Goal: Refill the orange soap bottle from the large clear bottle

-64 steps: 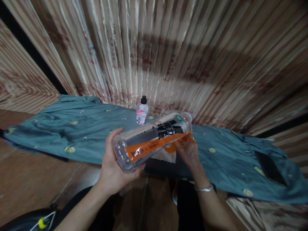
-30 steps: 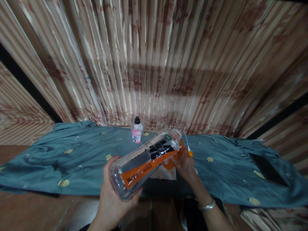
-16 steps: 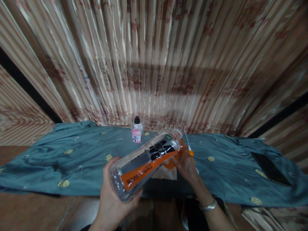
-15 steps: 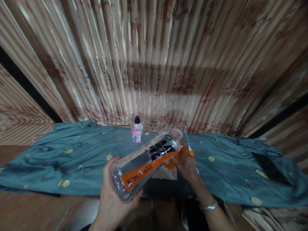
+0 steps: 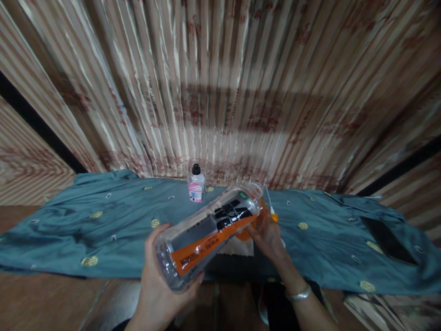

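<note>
Clear bottle (image 5: 210, 234) hanging slanted mid-view, neck pointing toward two o'clock. Left hand (image 5: 160, 278) grasping base at eight; right hand (image 5: 268, 236) curling beside orange item (image 5: 257, 223), exact grip hidden, cannot tell. Black-capped bottle (image 5: 196, 187) standing at eleven, phone (image 5: 388, 240) lying at three.

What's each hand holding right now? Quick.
Left hand: closed on the clear bottle, near its base.
Right hand: at an orange object by the bottle's neck; can't tell whether closed on it.
</note>
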A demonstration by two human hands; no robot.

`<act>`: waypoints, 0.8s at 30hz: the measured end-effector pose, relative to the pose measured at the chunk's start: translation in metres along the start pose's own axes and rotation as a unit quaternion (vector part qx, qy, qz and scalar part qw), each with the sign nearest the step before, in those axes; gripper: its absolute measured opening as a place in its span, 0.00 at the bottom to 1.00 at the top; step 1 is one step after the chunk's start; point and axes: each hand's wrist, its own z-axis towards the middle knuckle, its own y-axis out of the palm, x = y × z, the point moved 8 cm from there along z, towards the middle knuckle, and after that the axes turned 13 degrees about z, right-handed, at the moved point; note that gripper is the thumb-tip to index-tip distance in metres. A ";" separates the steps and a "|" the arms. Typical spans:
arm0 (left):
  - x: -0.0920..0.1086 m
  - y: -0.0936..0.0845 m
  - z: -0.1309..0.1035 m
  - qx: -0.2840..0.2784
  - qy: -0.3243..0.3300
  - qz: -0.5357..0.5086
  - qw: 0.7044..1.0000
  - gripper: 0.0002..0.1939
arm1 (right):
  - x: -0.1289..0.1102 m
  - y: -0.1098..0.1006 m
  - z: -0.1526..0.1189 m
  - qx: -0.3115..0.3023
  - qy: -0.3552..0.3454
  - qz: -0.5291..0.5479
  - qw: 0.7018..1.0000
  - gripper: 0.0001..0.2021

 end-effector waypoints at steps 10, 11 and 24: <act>0.003 -0.003 0.001 -0.002 0.005 0.016 1.000 0.41 | 0.002 -0.001 0.000 -0.011 -0.016 -0.015 1.000 0.38; 0.003 -0.003 0.001 -0.001 0.004 0.013 1.000 0.41 | 0.001 -0.001 0.000 -0.009 -0.023 -0.013 1.000 0.39; 0.008 -0.003 0.001 0.039 -0.008 0.002 0.999 0.39 | 0.000 0.001 0.001 -0.017 -0.011 0.022 1.000 0.43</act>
